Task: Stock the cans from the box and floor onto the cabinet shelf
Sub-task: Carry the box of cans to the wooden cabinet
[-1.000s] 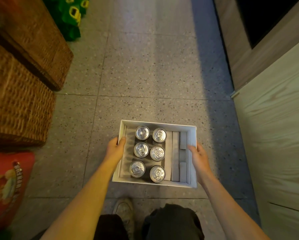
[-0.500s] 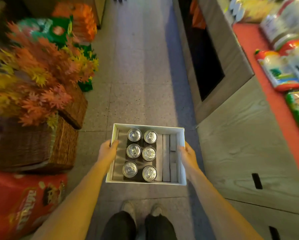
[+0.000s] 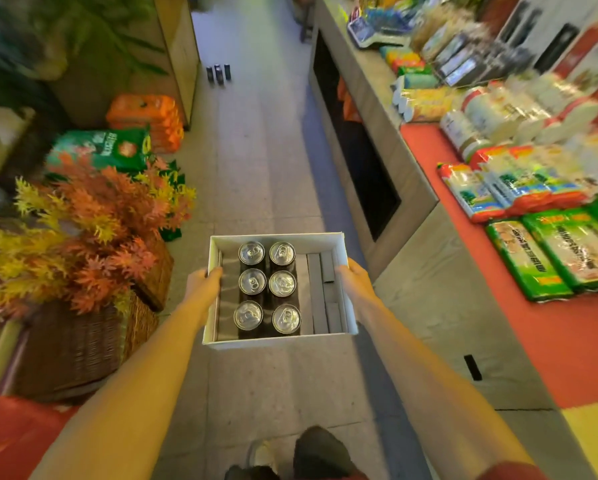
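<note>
I hold a white box (image 3: 277, 239) in front of me at waist height. My left hand (image 3: 204, 284) grips its left wall and my right hand (image 3: 354, 280) grips its right wall. Inside stand several dark cans with silver tops (image 3: 267, 284) in two rows, with grey foam strips (image 3: 320, 296) to their right. Three more dark cans (image 3: 218, 74) stand on the floor far down the aisle. The wooden cabinet (image 3: 412, 188) runs along my right, and its dark open shelf (image 3: 360, 161) faces the aisle.
Packaged goods cover a red counter top (image 3: 533, 323) on the right. On the left stand wicker baskets (image 3: 83, 344) with orange and yellow fake foliage (image 3: 93, 223), green and orange packs (image 3: 117, 147), and a red bag (image 3: 10, 434). The tiled aisle (image 3: 263, 161) runs ahead.
My view has lifted from the floor to look down the aisle, with the box carried higher. The cabinet top, its goods and the floor cans have come into sight. Both hands keep their grip.
</note>
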`<state>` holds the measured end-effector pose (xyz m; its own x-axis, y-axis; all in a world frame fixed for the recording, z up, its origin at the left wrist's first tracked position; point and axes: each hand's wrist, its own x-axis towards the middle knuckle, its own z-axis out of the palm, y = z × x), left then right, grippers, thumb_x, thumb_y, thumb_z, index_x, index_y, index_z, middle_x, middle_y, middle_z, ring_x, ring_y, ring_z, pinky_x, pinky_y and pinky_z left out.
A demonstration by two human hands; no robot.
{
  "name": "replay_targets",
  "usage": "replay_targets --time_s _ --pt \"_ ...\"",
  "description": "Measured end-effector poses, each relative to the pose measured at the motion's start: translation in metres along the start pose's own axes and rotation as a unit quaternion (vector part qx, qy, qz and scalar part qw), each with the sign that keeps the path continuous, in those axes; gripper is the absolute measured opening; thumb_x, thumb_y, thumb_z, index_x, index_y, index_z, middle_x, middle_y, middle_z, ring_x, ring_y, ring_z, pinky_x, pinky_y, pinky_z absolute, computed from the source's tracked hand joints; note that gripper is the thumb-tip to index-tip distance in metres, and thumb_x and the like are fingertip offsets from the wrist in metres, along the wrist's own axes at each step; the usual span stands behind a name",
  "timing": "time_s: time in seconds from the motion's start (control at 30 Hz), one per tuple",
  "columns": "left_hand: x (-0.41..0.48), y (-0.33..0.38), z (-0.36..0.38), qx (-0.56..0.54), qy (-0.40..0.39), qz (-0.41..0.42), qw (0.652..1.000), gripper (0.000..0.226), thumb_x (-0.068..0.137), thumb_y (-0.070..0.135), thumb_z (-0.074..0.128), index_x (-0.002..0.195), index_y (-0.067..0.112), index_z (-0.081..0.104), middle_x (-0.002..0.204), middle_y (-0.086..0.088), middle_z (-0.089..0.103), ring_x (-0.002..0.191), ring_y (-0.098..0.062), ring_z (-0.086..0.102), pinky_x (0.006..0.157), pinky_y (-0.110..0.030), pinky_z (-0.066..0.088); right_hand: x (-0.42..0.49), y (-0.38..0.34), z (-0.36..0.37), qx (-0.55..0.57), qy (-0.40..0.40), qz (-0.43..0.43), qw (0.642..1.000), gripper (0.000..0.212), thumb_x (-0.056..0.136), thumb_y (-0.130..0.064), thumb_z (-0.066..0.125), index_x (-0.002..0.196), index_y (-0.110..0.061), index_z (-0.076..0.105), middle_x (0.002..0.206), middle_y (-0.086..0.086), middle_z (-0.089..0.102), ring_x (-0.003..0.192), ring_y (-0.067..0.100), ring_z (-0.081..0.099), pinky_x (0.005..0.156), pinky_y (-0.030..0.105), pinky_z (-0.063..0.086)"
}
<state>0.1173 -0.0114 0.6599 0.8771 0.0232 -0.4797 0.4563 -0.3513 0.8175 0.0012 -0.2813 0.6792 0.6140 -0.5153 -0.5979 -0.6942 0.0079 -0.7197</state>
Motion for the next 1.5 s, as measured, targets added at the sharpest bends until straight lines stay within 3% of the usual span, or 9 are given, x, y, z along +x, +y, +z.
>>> replay_targets --time_s 0.23,0.3,0.37,0.7,0.83,0.97,1.17,1.4,1.5 --pt "0.045 0.019 0.011 0.019 0.0 -0.022 1.0 0.018 0.093 0.026 0.055 0.085 0.011 0.059 0.077 -0.004 0.058 0.07 -0.016 0.051 0.071 -0.034 0.041 0.04 -0.018 0.014 0.024 0.014 -0.016 0.999 0.034 0.098 -0.02 0.045 0.129 -0.012 0.057 0.129 0.004 0.056 0.116 0.023 0.052 0.101 0.043 0.042" --pt "0.067 0.028 0.02 0.029 -0.001 -0.031 0.999 0.02 0.094 0.027 0.054 0.084 0.01 0.058 0.079 -0.007 0.057 0.072 -0.019 0.051 0.067 -0.034 0.041 0.068 -0.029 0.015 0.021 0.008 -0.012 1.0 0.032 0.098 -0.02 0.045 0.127 -0.015 0.058 0.133 0.006 0.057 0.109 0.02 0.053 0.096 0.042 0.042" --pt "0.093 0.041 0.031 0.03 0.002 -0.037 0.999 0.023 0.095 0.027 0.054 0.078 0.012 0.056 0.078 -0.006 0.056 0.071 -0.019 0.05 0.063 -0.032 0.04 0.102 -0.041 0.015 0.016 0.005 -0.011 1.0 0.03 0.097 -0.019 0.046 0.123 -0.011 0.059 0.131 0.016 0.058 0.099 0.021 0.054 0.09 0.04 0.044" --pt "0.222 0.171 0.09 0.004 0.036 -0.047 0.998 0.033 0.094 0.038 0.056 0.072 0.015 0.051 0.073 -0.003 0.051 0.071 -0.021 0.049 0.06 -0.031 0.035 0.263 -0.179 -0.014 0.006 -0.036 -0.051 0.998 0.021 0.099 -0.019 0.044 0.112 -0.014 0.06 0.126 0.018 0.059 0.114 0.024 0.054 0.097 0.046 0.048" --pt "0.271 0.23 0.11 -0.005 0.04 -0.027 0.999 0.029 0.096 0.033 0.055 0.073 0.016 0.052 0.077 -0.002 0.052 0.083 -0.022 0.05 0.078 -0.034 0.039 0.314 -0.242 -0.027 0.019 -0.038 -0.07 0.997 0.018 0.099 -0.02 0.045 0.107 -0.023 0.061 0.117 0.01 0.063 0.096 0.015 0.057 0.084 0.038 0.046" --pt "0.327 0.278 0.129 -0.012 0.038 -0.007 0.999 0.022 0.096 0.034 0.055 0.097 0.012 0.058 0.095 -0.008 0.057 0.092 -0.025 0.051 0.082 -0.036 0.039 0.367 -0.299 -0.035 0.033 -0.039 -0.084 0.995 0.022 0.095 -0.018 0.046 0.108 -0.021 0.064 0.112 0.011 0.066 0.103 0.024 0.062 0.093 0.046 0.053" --pt "0.428 0.334 0.157 -0.018 0.014 -0.017 1.0 0.025 0.096 0.032 0.054 0.078 0.015 0.053 0.095 -0.012 0.056 0.092 -0.026 0.051 0.082 -0.037 0.039 0.453 -0.37 -0.03 0.018 -0.018 -0.078 0.997 0.021 0.097 -0.019 0.047 0.109 -0.016 0.064 0.112 0.016 0.067 0.107 0.031 0.064 0.097 0.052 0.053" --pt "0.571 0.409 0.176 -0.004 -0.019 -0.025 0.999 0.016 0.095 0.03 0.053 0.085 0.018 0.057 0.09 -0.007 0.059 0.088 -0.025 0.054 0.08 -0.038 0.042 0.56 -0.461 -0.002 0.057 -0.004 -0.063 0.996 0.018 0.098 -0.024 0.05 0.099 -0.022 0.068 0.097 0.006 0.072 0.09 0.022 0.069 0.07 0.037 0.058" --pt "0.626 0.445 0.176 0.001 -0.026 -0.029 0.999 0.023 0.094 0.032 0.055 0.097 0.009 0.057 0.083 -0.003 0.056 0.078 -0.019 0.052 0.077 -0.038 0.04 0.604 -0.507 0.01 0.056 0.0 -0.062 0.996 0.018 0.099 -0.024 0.05 0.101 -0.02 0.067 0.099 0.007 0.072 0.093 0.022 0.068 0.072 0.035 0.056"
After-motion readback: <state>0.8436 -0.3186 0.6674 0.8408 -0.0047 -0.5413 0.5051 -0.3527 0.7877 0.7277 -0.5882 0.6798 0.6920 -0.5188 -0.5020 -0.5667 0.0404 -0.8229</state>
